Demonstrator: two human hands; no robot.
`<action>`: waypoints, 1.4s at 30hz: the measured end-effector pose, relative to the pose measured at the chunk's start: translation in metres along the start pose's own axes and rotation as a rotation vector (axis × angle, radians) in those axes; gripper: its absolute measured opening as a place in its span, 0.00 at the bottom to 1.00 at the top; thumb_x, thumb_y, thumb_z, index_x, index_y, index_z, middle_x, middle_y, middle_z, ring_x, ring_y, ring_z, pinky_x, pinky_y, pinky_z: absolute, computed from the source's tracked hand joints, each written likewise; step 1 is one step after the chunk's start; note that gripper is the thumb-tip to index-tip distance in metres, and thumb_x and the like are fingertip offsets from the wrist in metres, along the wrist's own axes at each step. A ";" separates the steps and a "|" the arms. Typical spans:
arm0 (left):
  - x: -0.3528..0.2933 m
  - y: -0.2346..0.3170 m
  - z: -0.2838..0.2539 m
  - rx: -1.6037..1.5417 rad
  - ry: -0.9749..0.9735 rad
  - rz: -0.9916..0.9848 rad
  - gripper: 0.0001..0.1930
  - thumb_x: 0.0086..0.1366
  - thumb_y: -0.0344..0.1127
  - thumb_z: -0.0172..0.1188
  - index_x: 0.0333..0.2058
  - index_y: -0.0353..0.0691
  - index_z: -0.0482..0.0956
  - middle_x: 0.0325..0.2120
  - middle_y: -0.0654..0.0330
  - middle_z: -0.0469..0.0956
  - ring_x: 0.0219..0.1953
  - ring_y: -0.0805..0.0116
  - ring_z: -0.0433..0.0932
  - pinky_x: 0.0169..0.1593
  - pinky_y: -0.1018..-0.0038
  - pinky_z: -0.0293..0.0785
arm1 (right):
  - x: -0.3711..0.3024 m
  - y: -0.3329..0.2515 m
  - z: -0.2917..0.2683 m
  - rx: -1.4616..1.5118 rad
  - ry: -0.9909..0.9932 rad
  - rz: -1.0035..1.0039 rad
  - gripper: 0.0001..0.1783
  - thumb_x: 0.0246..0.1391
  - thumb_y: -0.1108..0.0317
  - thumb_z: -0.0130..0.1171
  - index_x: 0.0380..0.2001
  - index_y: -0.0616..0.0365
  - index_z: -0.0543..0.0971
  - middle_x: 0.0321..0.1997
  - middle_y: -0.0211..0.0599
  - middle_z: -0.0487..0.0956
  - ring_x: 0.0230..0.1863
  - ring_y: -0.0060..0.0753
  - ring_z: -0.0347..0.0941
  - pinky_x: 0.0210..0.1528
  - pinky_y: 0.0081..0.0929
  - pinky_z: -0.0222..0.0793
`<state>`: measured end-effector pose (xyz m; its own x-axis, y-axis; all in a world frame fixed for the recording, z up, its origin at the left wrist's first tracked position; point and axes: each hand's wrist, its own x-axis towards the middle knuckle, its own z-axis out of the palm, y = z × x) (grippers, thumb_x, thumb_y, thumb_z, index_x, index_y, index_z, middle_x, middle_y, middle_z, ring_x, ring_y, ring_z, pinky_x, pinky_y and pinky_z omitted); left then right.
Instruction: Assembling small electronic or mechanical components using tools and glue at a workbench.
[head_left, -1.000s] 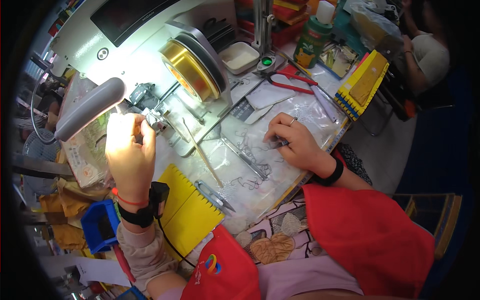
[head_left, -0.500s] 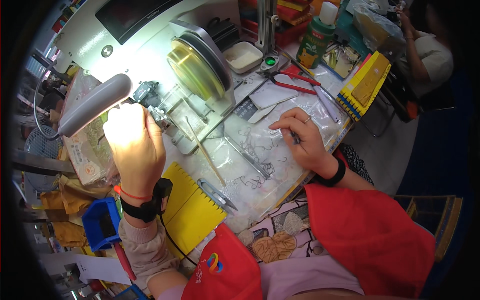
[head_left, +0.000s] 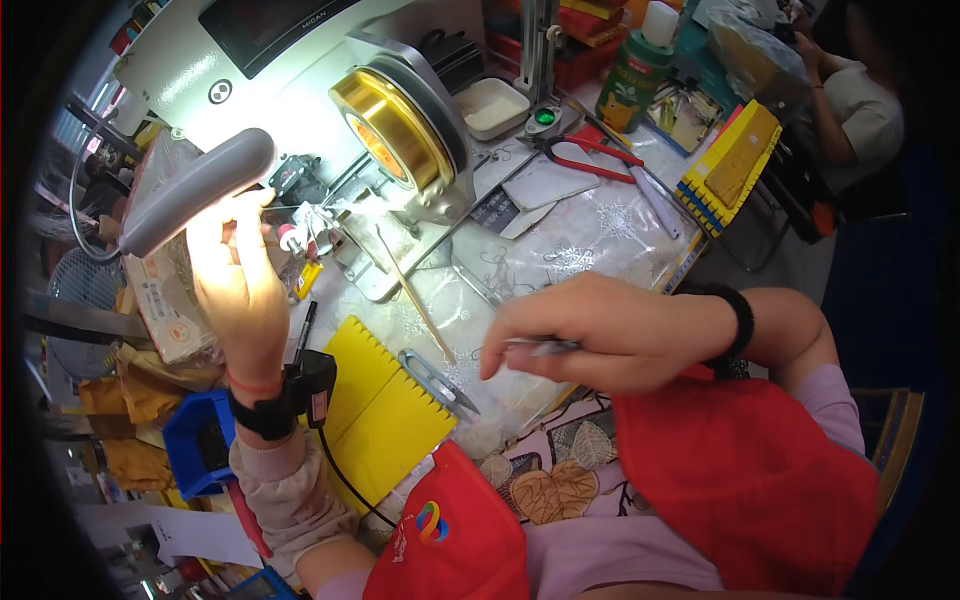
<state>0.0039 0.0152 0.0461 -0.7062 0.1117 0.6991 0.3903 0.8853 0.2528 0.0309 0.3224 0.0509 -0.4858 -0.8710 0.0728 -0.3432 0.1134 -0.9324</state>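
My left hand [head_left: 238, 285] is raised under the grey lamp [head_left: 200, 190], at the head of a white machine [head_left: 410, 205]. Its fingers are bent together near the small metal clamp parts; glare washes out the tips, so what they pinch is hidden. A gold spool [head_left: 395, 130] sits on the machine's side. Lower and nearer to me, my right hand [head_left: 610, 335] is closed around a slim grey metal piece [head_left: 542, 346], blurred by motion. Small fish hooks [head_left: 572, 260] lie on the plastic-covered table beyond this hand. A thin wooden stick [head_left: 415, 300] rests against the machine's base.
Thread snips [head_left: 440, 385] lie by a yellow notched board [head_left: 375, 420]. Red-handled pliers [head_left: 590, 160], a green bottle [head_left: 635, 80] and a white dish [head_left: 490, 108] stand farther back. A blue bin [head_left: 200, 445] is at left. Another person [head_left: 855, 100] sits at far right.
My right hand has come nearer and lower, off the hooks. My left hand has shifted slightly left, its fingers turned, uncovering a red-and-white part. The spool, blurred before, now looks sharp.
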 end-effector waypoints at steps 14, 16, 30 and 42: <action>0.003 0.006 0.002 0.114 0.008 0.275 0.14 0.63 0.26 0.58 0.48 0.33 0.77 0.37 0.55 0.75 0.37 0.64 0.72 0.45 0.72 0.69 | 0.108 0.059 0.036 0.517 0.201 0.077 0.24 0.69 0.54 0.31 0.39 0.62 0.73 0.23 0.28 0.70 0.19 0.16 0.58 0.24 0.17 0.58; 0.001 0.004 -0.003 0.192 -0.138 0.303 0.15 0.62 0.26 0.59 0.49 0.35 0.77 0.37 0.54 0.74 0.38 0.59 0.72 0.45 0.68 0.69 | 0.118 0.061 0.032 0.568 0.214 0.075 0.24 0.68 0.54 0.32 0.39 0.62 0.73 0.24 0.28 0.70 0.19 0.16 0.57 0.22 0.17 0.56; -0.001 0.013 0.008 0.046 -0.052 0.156 0.08 0.51 0.21 0.67 0.30 0.38 0.80 0.24 0.60 0.74 0.30 0.60 0.72 0.39 0.68 0.69 | 0.143 0.064 0.017 1.047 0.104 0.148 0.23 0.68 0.52 0.37 0.33 0.58 0.73 0.17 0.27 0.67 0.13 0.14 0.49 0.15 0.16 0.48; 0.000 0.009 0.006 -0.017 -0.073 0.236 0.11 0.47 0.18 0.68 0.30 0.37 0.81 0.25 0.58 0.74 0.32 0.60 0.72 0.39 0.67 0.69 | 0.146 0.065 0.016 1.010 0.133 0.187 0.21 0.67 0.53 0.41 0.29 0.58 0.73 0.14 0.25 0.63 0.12 0.15 0.52 0.15 0.16 0.49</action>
<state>0.0037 0.0260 0.0446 -0.6351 0.3474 0.6899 0.5590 0.8231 0.1001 -0.0497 0.1953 -0.0043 -0.5678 -0.8139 -0.1227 0.5515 -0.2655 -0.7908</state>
